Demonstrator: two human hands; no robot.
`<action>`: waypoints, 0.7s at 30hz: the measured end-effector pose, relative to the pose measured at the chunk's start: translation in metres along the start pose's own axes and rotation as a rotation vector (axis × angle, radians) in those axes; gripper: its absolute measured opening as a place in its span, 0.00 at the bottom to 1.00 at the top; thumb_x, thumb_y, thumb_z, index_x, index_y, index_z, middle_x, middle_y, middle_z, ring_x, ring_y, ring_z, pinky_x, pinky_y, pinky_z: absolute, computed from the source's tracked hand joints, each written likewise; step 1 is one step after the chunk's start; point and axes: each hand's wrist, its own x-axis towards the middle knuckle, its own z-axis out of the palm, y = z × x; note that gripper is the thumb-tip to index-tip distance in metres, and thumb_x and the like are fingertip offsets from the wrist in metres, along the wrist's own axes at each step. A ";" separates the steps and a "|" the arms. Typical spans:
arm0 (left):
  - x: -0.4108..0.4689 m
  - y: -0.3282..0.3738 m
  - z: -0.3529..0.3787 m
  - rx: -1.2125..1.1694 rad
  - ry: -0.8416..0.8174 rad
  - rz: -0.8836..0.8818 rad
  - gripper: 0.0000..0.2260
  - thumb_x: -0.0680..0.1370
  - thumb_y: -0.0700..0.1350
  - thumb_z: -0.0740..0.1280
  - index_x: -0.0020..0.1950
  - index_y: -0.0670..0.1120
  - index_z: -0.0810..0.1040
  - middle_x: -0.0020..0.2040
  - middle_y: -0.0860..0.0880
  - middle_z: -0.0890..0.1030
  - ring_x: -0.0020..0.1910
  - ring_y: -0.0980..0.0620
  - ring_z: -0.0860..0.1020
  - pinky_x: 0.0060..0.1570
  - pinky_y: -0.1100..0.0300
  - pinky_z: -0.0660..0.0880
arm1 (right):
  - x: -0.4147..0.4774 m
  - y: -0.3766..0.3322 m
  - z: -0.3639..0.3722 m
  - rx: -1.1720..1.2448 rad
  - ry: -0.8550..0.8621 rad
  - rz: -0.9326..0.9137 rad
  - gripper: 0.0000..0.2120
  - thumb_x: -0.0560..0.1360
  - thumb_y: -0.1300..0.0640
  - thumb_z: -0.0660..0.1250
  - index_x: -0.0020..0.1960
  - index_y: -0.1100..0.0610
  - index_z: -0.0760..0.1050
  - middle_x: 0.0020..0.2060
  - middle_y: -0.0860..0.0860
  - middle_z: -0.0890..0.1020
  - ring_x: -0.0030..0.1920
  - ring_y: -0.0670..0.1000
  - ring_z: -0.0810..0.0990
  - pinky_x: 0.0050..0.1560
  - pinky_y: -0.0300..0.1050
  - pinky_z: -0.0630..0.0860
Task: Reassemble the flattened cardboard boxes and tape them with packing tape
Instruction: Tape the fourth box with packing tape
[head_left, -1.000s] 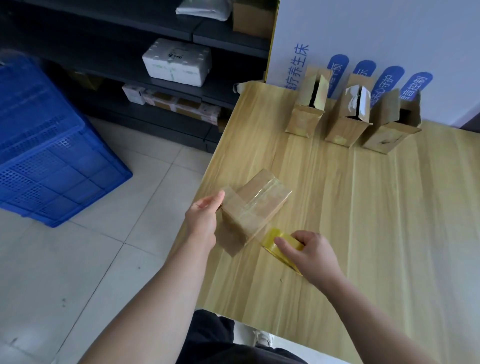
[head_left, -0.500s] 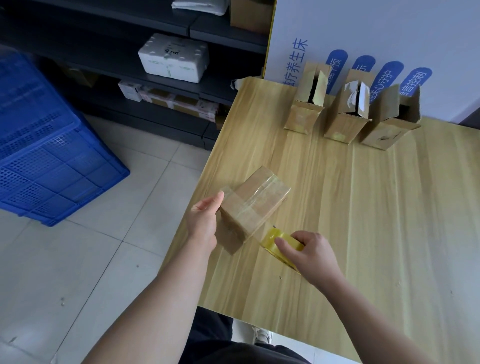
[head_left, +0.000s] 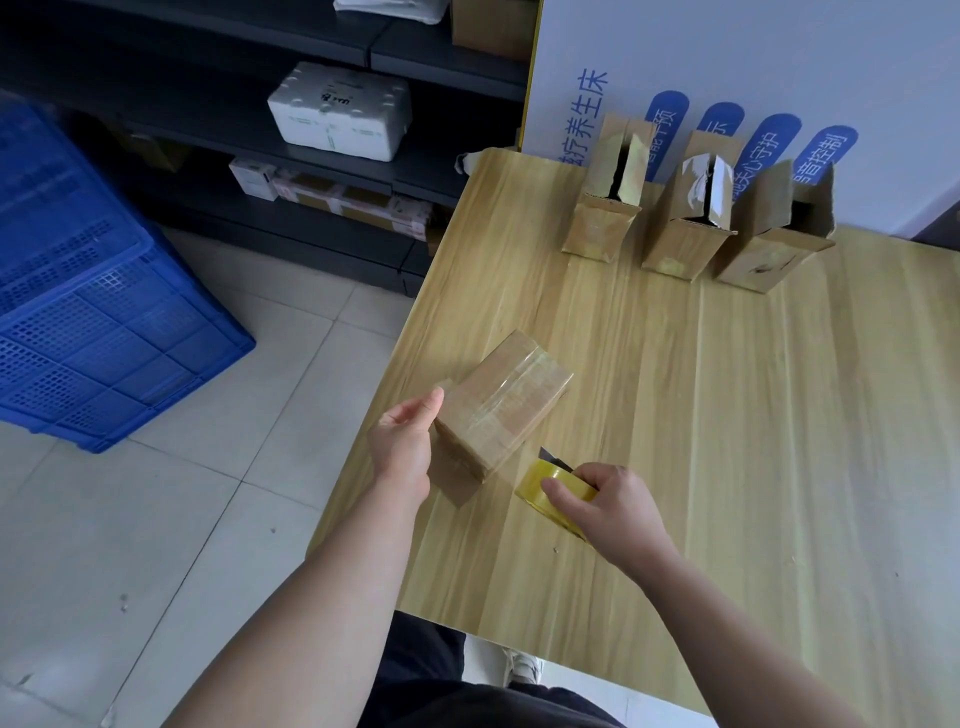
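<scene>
A small cardboard box wrapped with clear tape lies tilted near the left edge of the wooden table. My left hand holds its near left end, thumb on top. My right hand grips a yellowish roll of packing tape just right of the box's near corner, low over the table. A strip of tape runs from the roll to the box. Three assembled boxes with open top flaps stand at the table's far edge: one on the left, one in the middle, one on the right.
A white board with blue print leans behind the three boxes. A blue plastic crate sits on the tiled floor at left. Dark shelves hold a white foam box and small packages.
The view has shifted slightly. My right hand with the tape roll has drawn a little away from the box; the left hand keeps its hold.
</scene>
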 end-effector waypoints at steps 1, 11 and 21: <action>0.000 0.000 -0.001 0.020 0.006 0.003 0.09 0.69 0.48 0.78 0.44 0.48 0.81 0.44 0.53 0.84 0.49 0.55 0.81 0.45 0.66 0.72 | 0.001 0.001 0.002 -0.007 -0.002 0.003 0.21 0.69 0.40 0.69 0.31 0.57 0.72 0.21 0.45 0.67 0.24 0.45 0.66 0.25 0.38 0.61; 0.005 0.013 0.009 0.096 -0.058 -0.153 0.16 0.78 0.36 0.64 0.64 0.48 0.76 0.57 0.47 0.80 0.56 0.48 0.78 0.55 0.54 0.75 | 0.006 0.010 0.019 0.038 -0.040 0.051 0.21 0.71 0.41 0.69 0.36 0.60 0.76 0.25 0.47 0.69 0.24 0.45 0.67 0.23 0.36 0.61; -0.032 -0.003 -0.003 0.685 -0.210 0.816 0.10 0.80 0.46 0.66 0.56 0.45 0.83 0.53 0.53 0.83 0.56 0.55 0.79 0.58 0.58 0.75 | 0.003 0.020 0.022 0.096 -0.056 0.076 0.22 0.74 0.45 0.69 0.34 0.62 0.71 0.24 0.48 0.67 0.23 0.45 0.63 0.23 0.38 0.58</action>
